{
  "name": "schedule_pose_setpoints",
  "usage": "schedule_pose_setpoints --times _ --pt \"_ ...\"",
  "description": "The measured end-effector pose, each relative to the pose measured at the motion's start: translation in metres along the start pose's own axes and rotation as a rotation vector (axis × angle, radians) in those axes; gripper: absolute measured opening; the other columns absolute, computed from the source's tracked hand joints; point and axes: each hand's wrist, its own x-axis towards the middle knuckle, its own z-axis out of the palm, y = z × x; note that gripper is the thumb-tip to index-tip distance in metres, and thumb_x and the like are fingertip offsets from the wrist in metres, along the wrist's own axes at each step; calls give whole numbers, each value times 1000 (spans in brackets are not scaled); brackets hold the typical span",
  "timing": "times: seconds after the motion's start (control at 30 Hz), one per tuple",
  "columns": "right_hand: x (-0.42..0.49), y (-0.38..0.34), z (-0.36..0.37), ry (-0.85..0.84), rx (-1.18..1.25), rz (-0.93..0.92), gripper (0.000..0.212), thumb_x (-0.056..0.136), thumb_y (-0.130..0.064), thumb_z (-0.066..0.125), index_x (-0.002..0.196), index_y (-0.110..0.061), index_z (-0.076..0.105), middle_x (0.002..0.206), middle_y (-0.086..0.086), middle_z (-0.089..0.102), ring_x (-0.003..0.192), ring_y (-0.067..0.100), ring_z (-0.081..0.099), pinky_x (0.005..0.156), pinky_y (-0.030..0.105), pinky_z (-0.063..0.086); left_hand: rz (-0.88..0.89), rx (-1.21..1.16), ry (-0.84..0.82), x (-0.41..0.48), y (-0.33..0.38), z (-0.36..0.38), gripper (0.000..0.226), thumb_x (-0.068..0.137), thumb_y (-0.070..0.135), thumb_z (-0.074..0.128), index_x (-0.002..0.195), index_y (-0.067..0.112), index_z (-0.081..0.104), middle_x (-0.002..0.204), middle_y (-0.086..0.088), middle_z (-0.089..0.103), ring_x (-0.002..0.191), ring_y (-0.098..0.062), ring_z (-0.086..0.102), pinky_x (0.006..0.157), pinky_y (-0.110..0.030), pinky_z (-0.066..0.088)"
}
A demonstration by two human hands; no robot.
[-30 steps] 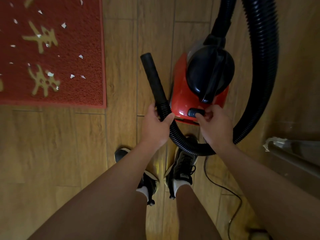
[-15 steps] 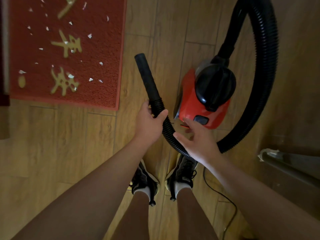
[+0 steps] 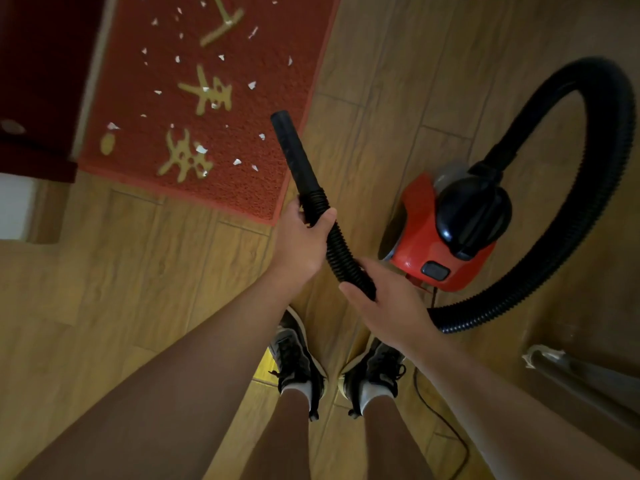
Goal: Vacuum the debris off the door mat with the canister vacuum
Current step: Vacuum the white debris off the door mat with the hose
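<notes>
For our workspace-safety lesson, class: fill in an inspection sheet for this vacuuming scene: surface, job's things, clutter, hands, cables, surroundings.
Surface: wooden plank floor.
Job's things: red door mat with gold characters, white scraps scattered on it; red-and-black canister vacuum; black ribbed hose, black nozzle pointing toward mat.
Clutter: nothing seen.
Hands: left hand grips hose near nozzle; right hand holds it lower down.
Cables: black power cord trails by right shoe.
Surroundings: dark red furniture at left.

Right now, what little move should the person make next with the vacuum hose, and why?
Probably lower the nozzle toward the nearest white scraps on the door mat. The left hand grips the hose just behind the nozzle, the right hand holds it lower down, and the tip points over the mat's near edge, seemingly held up off it, with scraps just beyond.
</notes>
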Motion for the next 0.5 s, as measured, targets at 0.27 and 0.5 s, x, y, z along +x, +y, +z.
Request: schedule_pose_setpoints --times 0.27,0.5 --pt "25 -49 24 -47 -71 -47 11 99 -43 54 104 -34 57 70 -11 61 64 3 61 56 20 40 -74 -38 5 19 -4 -58 23 100 39 63 119 29 56 106 6 69 96 -11 68 89 -38 56" --pt "53 -90 42 -86 -125 -1 19 101 -44 52 107 -28 60 68 -9 61 59 7 60 53 28 48 -109 -106 -45 34 -7 -103 27 100 32 63 125 29 53 113 5 66 105 -20 66 96 -51 55"
